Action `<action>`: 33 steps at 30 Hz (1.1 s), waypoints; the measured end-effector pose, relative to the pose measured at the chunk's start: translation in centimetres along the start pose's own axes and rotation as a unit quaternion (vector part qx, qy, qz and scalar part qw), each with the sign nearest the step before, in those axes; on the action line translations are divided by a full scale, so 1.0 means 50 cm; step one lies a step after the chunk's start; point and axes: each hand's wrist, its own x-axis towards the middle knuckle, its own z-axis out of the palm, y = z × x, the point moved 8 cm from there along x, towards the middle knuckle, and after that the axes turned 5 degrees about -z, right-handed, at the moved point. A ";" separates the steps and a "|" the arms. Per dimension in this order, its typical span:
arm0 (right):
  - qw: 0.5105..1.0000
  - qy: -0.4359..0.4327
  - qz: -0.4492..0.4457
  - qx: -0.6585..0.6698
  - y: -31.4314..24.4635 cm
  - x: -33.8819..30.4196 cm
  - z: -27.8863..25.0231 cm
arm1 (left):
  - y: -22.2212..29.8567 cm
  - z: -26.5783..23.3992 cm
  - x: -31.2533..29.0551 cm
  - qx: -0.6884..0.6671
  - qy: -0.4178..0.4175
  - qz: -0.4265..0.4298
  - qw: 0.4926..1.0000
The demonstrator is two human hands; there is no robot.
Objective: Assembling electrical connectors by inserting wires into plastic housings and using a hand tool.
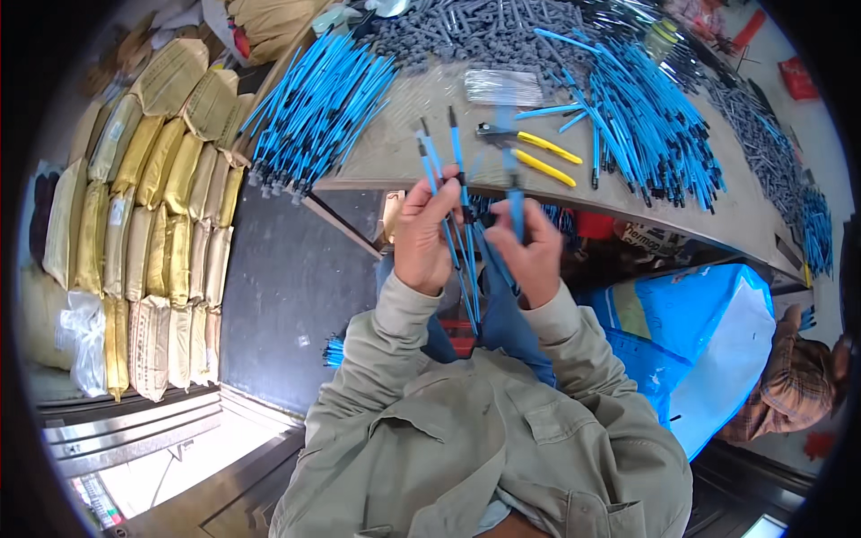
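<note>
My left hand (423, 238) is closed around several thin blue tubes (456, 148) with black ends, held over my lap just off the table's front edge. Close to its right, my right hand (534, 255) pinches another blue tube (515, 193), which stands upright and is smeared by motion. Beyond my hands, pliers with yellow handles (549, 143) lie on the worktable (395, 154). A flat bundle of thin, shiny strips (504, 87) rests behind them. One heap of blue tubes (327, 103) lies at the table's left end, and a larger tube pile (646, 117) is on the right.
Small dark grey parts (475, 36) are heaped along the table's far side. Gold and tan wrapped packets (161, 170) are stacked at the left. A blue and white sack (691, 332) stands at my right, with a person in a plaid sleeve (794, 394) beyond it.
</note>
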 end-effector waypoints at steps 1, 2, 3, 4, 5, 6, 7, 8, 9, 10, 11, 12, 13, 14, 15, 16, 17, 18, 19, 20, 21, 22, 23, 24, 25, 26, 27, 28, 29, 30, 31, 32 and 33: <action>0.999 -0.042 -0.010 0.003 0.000 -0.003 0.031 | 0.001 0.006 -0.006 -0.007 -0.002 0.004 1.000; 0.999 -0.047 -0.009 0.007 0.000 -0.002 0.038 | 0.002 0.010 -0.010 -0.015 -0.005 0.008 1.000; 0.998 -0.068 -0.005 -0.009 0.000 0.000 0.049 | 0.003 0.008 -0.014 -0.013 -0.001 0.012 1.000; 0.996 -0.087 -0.003 -0.026 -0.001 0.002 0.060 | 0.006 0.004 -0.017 -0.007 0.008 0.019 1.000; 0.993 -0.106 -0.001 -0.044 0.000 0.003 0.070 | 0.010 0.001 -0.019 -0.001 0.016 0.026 1.000; 0.993 -0.107 -0.003 -0.041 -0.001 0.005 0.071 | 0.014 -0.001 -0.021 0.005 0.023 0.032 0.999; 0.993 -0.113 0.017 0.003 0.005 0.006 0.069 | 0.020 -0.002 -0.022 0.007 0.022 0.035 0.999; 0.991 -0.117 0.037 0.047 0.010 0.007 0.066 | 0.027 0.000 -0.024 0.034 0.017 0.029 0.999; 0.987 -0.119 0.057 0.089 0.014 0.008 0.065 | 0.033 0.003 -0.025 0.062 0.010 0.021 0.998; 0.988 -0.115 0.054 0.088 0.013 0.007 0.063 | 0.037 0.005 -0.026 0.090 0.001 0.012 0.996; 0.988 -0.124 0.055 0.072 0.013 0.004 0.066 | 0.042 0.004 -0.026 0.090 -0.004 0.013 0.996; 0.988 -0.133 0.057 0.055 0.015 0.000 0.070 | 0.042 0.004 -0.028 0.093 -0.018 0.002 0.995; 0.987 -0.141 0.059 0.038 0.017 -0.001 0.072 | 0.042 0.004 -0.029 0.096 -0.033 -0.009 0.995; 0.988 -0.139 0.057 0.036 0.019 0.000 0.070 | 0.043 0.007 -0.029 0.098 -0.047 -0.021 0.994; 0.990 -0.124 0.055 0.042 0.020 0.001 0.066 | 0.049 0.010 -0.028 0.098 -0.050 -0.021 0.994; 0.992 -0.109 0.053 0.048 0.022 0.002 0.061 | 0.049 0.014 -0.028 0.088 -0.062 -0.036 0.994; 0.993 -0.095 0.051 0.054 0.022 0.004 0.056 | 0.050 0.020 -0.028 0.078 -0.074 -0.051 0.993; 0.993 -0.093 0.050 0.053 0.021 0.005 0.052 | 0.047 0.025 -0.028 0.068 -0.085 -0.066 0.992; 0.994 -0.087 0.038 0.052 0.017 0.009 0.046 | 0.047 0.028 -0.027 0.068 -0.086 -0.065 0.992; 0.995 -0.081 0.027 0.052 0.013 0.013 0.038 | 0.057 0.022 -0.024 0.051 -0.055 -0.025 0.997; 0.996 -0.075 0.015 0.051 0.009 0.016 0.029 | 0.067 0.016 -0.023 0.034 -0.024 0.016 0.999; 0.996 -0.074 0.013 0.050 0.008 0.016 0.019 | 0.079 0.008 -0.025 0.016 0.007 0.056 0.998; 0.999 -0.037 -0.005 0.025 0.002 0.015 -0.006 | 0.083 -0.001 -0.027 0.016 0.004 0.056 0.998; 1.000 0.001 -0.025 -0.001 -0.006 0.015 -0.036 | 0.103 -0.010 -0.033 0.014 -0.024 0.091 0.995; 0.998 0.040 -0.044 -0.027 -0.015 0.014 -0.063 | 0.125 -0.015 -0.041 0.011 -0.052 0.124 0.991; 0.997 0.044 -0.047 -0.030 -0.023 0.015 -0.076 | 0.136 -0.025 -0.046 0.010 -0.058 0.123 0.991; 0.996 0.055 -0.069 -0.033 -0.043 0.010 -0.090 | 0.149 -0.046 -0.055 0.022 -0.035 0.129 0.991; 0.993 0.065 -0.092 -0.037 -0.065 0.006 -0.103 | 0.159 -0.064 -0.062 0.034 -0.012 0.135 0.990; 0.990 0.072 -0.112 -0.038 -0.084 -0.002 -0.109 | 0.165 -0.074 -0.071 0.046 0.014 0.142 0.989; 0.990 0.073 -0.110 -0.040 -0.092 -0.010 -0.110 | 0.158 -0.067 -0.072 0.046 0.014 0.139 0.989; 0.987 0.051 -0.136 -0.062 -0.105 -0.013 -0.100 | 0.141 -0.055 -0.059 0.048 0.041 0.114 0.992; 0.983 0.028 -0.162 -0.083 -0.117 -0.016 -0.087 | 0.122 -0.041 -0.049 0.050 0.069 0.088 0.992; 0.977 0.004 -0.187 -0.105 -0.125 -0.018 -0.073 | 0.105 -0.032 -0.046 0.053 0.096 0.063 0.992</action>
